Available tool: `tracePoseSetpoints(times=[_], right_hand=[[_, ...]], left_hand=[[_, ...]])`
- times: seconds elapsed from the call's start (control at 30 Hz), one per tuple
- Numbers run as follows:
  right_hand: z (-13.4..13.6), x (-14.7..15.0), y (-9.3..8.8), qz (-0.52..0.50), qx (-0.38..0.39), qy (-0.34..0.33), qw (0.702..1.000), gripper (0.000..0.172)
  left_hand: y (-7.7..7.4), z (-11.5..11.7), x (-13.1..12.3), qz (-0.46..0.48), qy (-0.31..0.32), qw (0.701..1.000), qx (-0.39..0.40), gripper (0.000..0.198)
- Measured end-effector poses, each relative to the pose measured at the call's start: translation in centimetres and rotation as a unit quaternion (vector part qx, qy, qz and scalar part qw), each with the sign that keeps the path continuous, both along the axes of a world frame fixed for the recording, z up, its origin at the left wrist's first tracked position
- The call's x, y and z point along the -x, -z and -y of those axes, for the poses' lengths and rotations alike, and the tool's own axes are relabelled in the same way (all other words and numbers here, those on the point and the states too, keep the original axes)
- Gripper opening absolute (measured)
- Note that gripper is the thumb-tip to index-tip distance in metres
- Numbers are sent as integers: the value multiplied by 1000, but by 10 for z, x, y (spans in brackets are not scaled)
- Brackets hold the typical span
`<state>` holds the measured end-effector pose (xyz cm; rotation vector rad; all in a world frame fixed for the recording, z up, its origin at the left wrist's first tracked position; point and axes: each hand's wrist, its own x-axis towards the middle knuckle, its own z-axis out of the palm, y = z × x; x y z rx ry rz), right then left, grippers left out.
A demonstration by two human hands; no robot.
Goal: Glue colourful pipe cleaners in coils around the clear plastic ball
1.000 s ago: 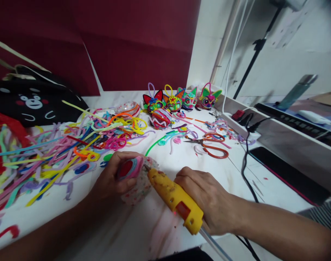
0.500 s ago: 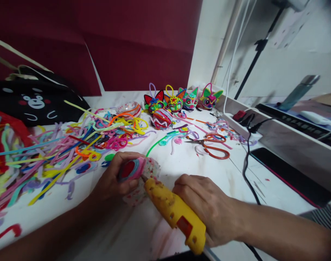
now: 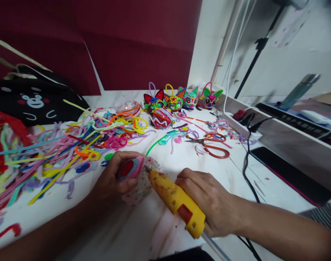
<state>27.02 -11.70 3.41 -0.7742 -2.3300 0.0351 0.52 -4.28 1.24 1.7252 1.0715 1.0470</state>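
Observation:
My left hand (image 3: 112, 179) is wrapped round a speckled white ball (image 3: 140, 187) and presses a red, blue and pink coiled pipe-cleaner patch (image 3: 130, 167) against it. My right hand (image 3: 209, 201) grips a yellow glue gun (image 3: 176, 199). The gun's metal tip touches the ball just right of the patch. A clear glue stick (image 3: 214, 246) sticks out of the gun's back end. Both hands rest low over the white table (image 3: 154, 224).
A big tangle of coloured pipe cleaners (image 3: 59, 148) covers the table's left. Several finished cat-eared ornaments (image 3: 181, 99) stand at the back. Orange scissors (image 3: 211, 145) lie right of centre. A black bear bag (image 3: 35, 103), a power strip (image 3: 240, 121) and black cable (image 3: 245, 163) are nearby.
The glue gun's tip dipped lower along the ball's side half a second ago, then came back up beside the patch. My left hand has kept hold of the ball.

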Motion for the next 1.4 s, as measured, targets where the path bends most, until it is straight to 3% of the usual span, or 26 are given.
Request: tracePoseSetpoints(times=[0.57,1.03,1.27,1.4], right_hand=[[2,2,10,-2,-17,-58,998,21],[0,-3,2,4,-1,8,1000,24],[1,0,1,7,-16,-10,1000,26],[1,-1,2,2,-6,-1,1000,19]], left_hand=[[1,-6,8,-35,21,999,-10,43],[2,-6,7,-38,27,999,-15,43],[0,-3,4,-24,16,1000,-5,45],[1,-4,3,-18,22,1000,-1,44]])
